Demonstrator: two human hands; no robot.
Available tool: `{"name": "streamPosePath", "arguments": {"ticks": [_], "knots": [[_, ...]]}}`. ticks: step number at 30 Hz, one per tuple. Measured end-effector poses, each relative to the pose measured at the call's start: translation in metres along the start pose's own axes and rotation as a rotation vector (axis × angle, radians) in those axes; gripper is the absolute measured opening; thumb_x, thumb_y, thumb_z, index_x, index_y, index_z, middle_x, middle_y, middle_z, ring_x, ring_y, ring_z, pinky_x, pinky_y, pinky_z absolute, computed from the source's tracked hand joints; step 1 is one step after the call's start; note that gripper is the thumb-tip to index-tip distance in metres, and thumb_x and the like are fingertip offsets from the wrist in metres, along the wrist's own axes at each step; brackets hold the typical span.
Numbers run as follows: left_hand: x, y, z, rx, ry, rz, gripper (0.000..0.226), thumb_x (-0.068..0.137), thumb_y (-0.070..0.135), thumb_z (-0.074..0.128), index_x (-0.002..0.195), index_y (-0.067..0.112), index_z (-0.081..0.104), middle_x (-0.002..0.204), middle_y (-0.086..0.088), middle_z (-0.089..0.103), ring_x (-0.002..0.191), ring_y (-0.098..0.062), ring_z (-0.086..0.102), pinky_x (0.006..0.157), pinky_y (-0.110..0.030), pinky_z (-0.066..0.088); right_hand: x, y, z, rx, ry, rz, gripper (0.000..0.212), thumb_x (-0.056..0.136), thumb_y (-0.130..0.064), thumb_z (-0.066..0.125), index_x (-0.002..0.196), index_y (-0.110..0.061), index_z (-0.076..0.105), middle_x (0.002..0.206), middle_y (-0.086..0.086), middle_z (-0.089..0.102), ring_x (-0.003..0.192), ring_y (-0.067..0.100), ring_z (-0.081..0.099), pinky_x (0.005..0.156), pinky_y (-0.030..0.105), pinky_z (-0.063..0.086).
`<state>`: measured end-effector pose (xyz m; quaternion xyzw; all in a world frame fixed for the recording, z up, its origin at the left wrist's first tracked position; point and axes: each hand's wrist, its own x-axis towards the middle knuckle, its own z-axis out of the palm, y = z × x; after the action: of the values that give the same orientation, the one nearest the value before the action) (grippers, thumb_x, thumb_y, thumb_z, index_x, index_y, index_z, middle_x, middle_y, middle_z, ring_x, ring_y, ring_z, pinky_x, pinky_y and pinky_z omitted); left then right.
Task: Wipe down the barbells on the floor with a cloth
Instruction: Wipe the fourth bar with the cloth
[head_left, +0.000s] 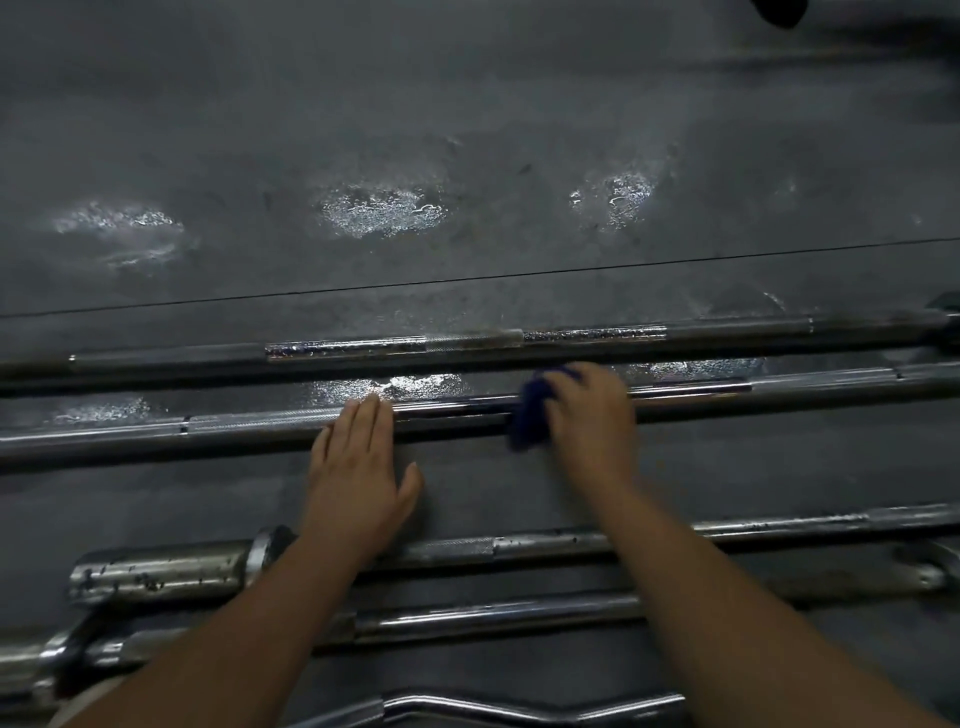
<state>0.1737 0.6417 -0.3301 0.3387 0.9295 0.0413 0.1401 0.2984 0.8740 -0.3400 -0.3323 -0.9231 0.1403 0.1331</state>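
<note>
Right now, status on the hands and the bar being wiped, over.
Right hand grips blue cloth on second barbell. Left hand flat, fingers resting on that bar. Wet patches on floor; nothing blocking the wipe.

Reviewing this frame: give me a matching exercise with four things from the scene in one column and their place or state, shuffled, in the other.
Column 1
1. left hand
2. right hand
3. blue cloth
4. curved bar

Column 2
A. bunched against the second barbell, under a hand
B. flat, fingers straight, fingertips on the second barbell
C. at the bottom edge of the view, nearest the person
D. curled over the cloth on the second barbell

Pairs: 1-B, 2-D, 3-A, 4-C
</note>
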Motion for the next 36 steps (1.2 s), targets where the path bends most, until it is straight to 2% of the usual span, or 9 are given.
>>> {"name": "streamPosePath", "arguments": {"ticks": [4,7,9,12,16,20,23,28,36], "knots": [[0.002,0.001,-0.006,-0.015,0.026,-0.005,0.079,0.078,0.053,0.032,0.144,0.013,0.046,0.143,-0.009,0.047,0.132,-0.031,0.039,0.105,-0.051,0.036,-0.021,0.025,-0.007,0.385,0.215,1.037,0.023,0.087,-0.019,0.061,0.110,-0.018,0.062,0.127,0.014,0.054,0.105,0.035,0.057,0.098,0.041,0.045],[0.003,0.005,-0.007,-0.001,0.046,-0.014,0.074,0.075,0.051,0.035,0.138,0.017,0.051,0.133,-0.009,0.048,0.121,-0.031,0.041,0.096,-0.050,0.039,-0.008,-0.038,0.008,1.121,0.273,1.524,0.003,0.088,-0.019,0.053,0.085,-0.019,0.053,0.103,0.011,0.064,0.073,0.021,0.058,0.069,0.035,0.053],[-0.001,0.005,-0.006,0.007,0.060,-0.024,0.072,0.073,0.050,0.035,0.135,0.018,0.053,0.130,-0.008,0.048,0.120,-0.031,0.041,0.095,-0.048,0.039,-0.007,-0.067,0.016,1.417,0.299,1.675,0.007,0.091,-0.010,0.048,0.092,-0.014,0.053,0.096,0.011,0.058,0.067,0.019,0.053,0.053,0.031,0.051],[-0.008,0.006,-0.005,-0.007,0.069,-0.015,0.071,0.071,0.048,0.038,0.134,0.019,0.054,0.130,-0.007,0.049,0.120,-0.031,0.043,0.095,-0.048,0.038,-0.019,-0.072,0.007,1.650,0.009,1.628,0.017,0.096,-0.005,0.042,0.105,-0.014,0.053,0.090,0.011,0.052,0.075,0.022,0.052,0.052,0.030,0.052],[-0.011,0.005,-0.006,0.028,0.061,-0.014,0.072,0.071,0.048,0.037,0.134,0.020,0.054,0.133,-0.006,0.049,0.121,-0.030,0.044,0.096,-0.048,0.038,-0.021,-0.055,-0.001,1.721,0.106,1.664,0.017,0.096,-0.008,0.039,0.097,-0.013,0.055,0.088,0.010,0.054,0.073,0.019,0.051,0.044,0.018,0.047],[-0.009,0.007,-0.011,0.023,0.046,-0.024,0.070,0.070,0.048,0.037,0.133,0.022,0.055,0.133,-0.005,0.050,0.121,-0.029,0.043,0.098,-0.046,0.035,-0.030,-0.073,-0.012,1.675,-0.154,1.563,0.016,0.099,-0.012,0.039,0.093,-0.009,0.054,0.078,0.014,0.059,0.055,0.022,0.059,0.037,0.015,0.043],[-0.004,0.003,-0.013,0.027,0.069,-0.009,0.059,0.069,0.043,0.042,0.120,0.019,0.060,0.130,-0.008,0.054,0.120,-0.031,0.047,0.102,-0.047,0.032,-0.026,-0.041,-0.030,1.348,-0.035,1.353,0.011,0.094,-0.015,0.046,0.092,-0.015,0.057,0.068,0.005,0.061,0.056,0.018,0.056,0.047,0.020,0.041],[-0.003,0.004,-0.008,-0.005,0.018,0.026,0.054,0.072,0.043,0.042,0.118,0.017,0.052,0.124,-0.007,0.057,0.121,-0.029,0.051,0.110,-0.050,0.032,-0.025,0.010,-0.036,0.381,0.178,0.750,0.027,0.089,-0.021,0.050,0.109,-0.010,0.063,0.115,0.014,0.056,0.100,0.029,0.054,0.089,0.030,0.040],[-0.020,0.006,-0.002,0.029,0.048,0.013,0.075,0.064,0.045,0.046,0.130,0.011,0.055,0.124,-0.013,0.059,0.114,-0.033,0.054,0.099,-0.048,0.041,-0.041,-0.115,0.006,0.128,-0.258,-0.202,0.020,0.074,-0.025,0.058,0.092,-0.027,0.066,0.094,-0.007,0.066,0.090,0.019,0.060,0.091,0.037,0.040]]}}
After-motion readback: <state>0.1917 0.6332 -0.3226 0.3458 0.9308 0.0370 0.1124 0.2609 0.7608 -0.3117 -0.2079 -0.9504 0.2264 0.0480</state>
